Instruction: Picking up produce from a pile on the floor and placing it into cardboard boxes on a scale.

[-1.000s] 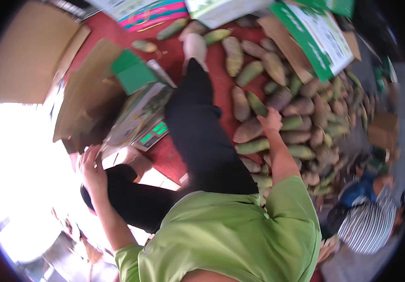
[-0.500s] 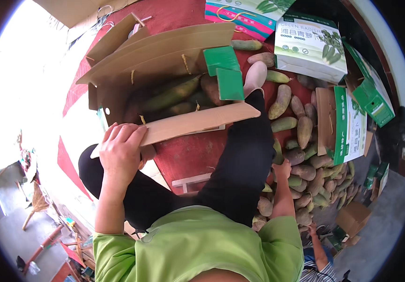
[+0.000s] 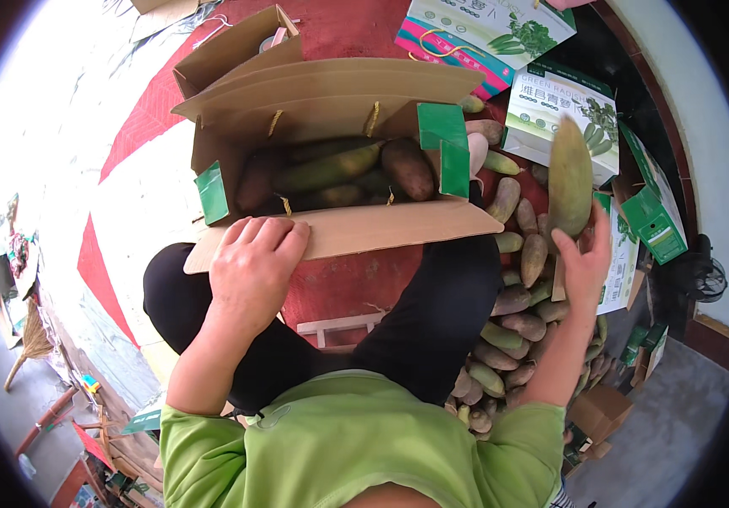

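Observation:
In front of me stands an opened cardboard box (image 3: 331, 80) with green side flaps, and several green radishes (image 3: 331, 169) lie inside it. My left hand (image 3: 259, 258) is closed over the box's near flap (image 3: 398, 229), fingers on top; the thumb is hidden. To the right of the box, my right hand (image 3: 583, 258) holds up a large green radish (image 3: 569, 178) by its lower end, tip pointing up and slightly blurred. Below and around that hand lies a pile of radishes (image 3: 500, 351) on the floor.
Upper right, white and green printed cartons (image 3: 542, 106) stand by a pink and blue carton (image 3: 445, 55). A green carton (image 3: 657, 203) leans near the wall. Behind my box is a smaller open cardboard box (image 3: 237, 51). A broom (image 3: 30, 343) lies far left, a fan (image 3: 705, 275) far right.
My right hand has risen from the pile with a radish in it. My left hand stays on the flap. The view has shifted, and the co-worker at lower right is mostly out of sight.

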The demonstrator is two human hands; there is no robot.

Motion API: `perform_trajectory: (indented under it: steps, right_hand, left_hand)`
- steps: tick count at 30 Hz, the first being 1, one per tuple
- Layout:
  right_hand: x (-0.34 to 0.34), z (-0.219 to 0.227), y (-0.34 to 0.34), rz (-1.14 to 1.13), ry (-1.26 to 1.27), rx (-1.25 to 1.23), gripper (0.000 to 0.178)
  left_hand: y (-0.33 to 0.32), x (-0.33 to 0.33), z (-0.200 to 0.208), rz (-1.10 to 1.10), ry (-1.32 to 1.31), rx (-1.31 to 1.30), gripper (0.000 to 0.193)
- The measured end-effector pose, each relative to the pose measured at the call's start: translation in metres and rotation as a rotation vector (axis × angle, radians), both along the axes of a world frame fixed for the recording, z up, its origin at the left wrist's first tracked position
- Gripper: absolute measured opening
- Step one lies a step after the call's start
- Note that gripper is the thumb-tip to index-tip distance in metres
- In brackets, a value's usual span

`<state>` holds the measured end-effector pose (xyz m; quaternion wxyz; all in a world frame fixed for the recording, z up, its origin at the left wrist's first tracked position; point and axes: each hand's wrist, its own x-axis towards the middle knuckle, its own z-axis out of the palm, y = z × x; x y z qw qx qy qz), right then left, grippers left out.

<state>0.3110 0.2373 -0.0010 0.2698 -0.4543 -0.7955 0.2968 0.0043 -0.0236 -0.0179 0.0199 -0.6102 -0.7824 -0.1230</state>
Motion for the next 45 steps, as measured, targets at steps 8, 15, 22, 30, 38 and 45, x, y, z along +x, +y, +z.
perform_trajectory:
  steps: [8, 15, 22, 30, 38, 45]
  right_hand:
    - [-0.181, 0.056, -0.040, 0.723, -0.429, 0.466, 0.058]
    - [-0.261, -0.021, -0.058, 0.805, -0.454, 0.592, 0.047]
    - [-0.176, 0.005, -0.018, 0.550, 0.062, 0.223, 0.034]
    - [0.081, -0.111, -0.014, -0.142, -0.064, -0.107, 0.029]
    - [0.287, -0.277, -0.190, -0.595, -0.444, -0.498, 0.026]
    - [0.249, -0.320, -0.288, -0.690, -0.368, -0.779, 0.019]
  left_hand:
    - [-0.007, 0.000, -0.004, 0.044, 0.001, 0.012, 0.021]
    - [-0.005, 0.000, -0.001, 0.033, -0.004, 0.012, 0.020]
    - [-0.003, 0.001, -0.003, 0.044, -0.010, 0.032, 0.018]
    - [-0.009, 0.004, 0.000, 0.146, -0.011, 0.047, 0.021]
    - [-0.002, 0.006, -0.011, 0.043, 0.023, 0.261, 0.017]
    - [-0.009, -0.004, -0.016, 0.079, -0.079, 0.354, 0.015]
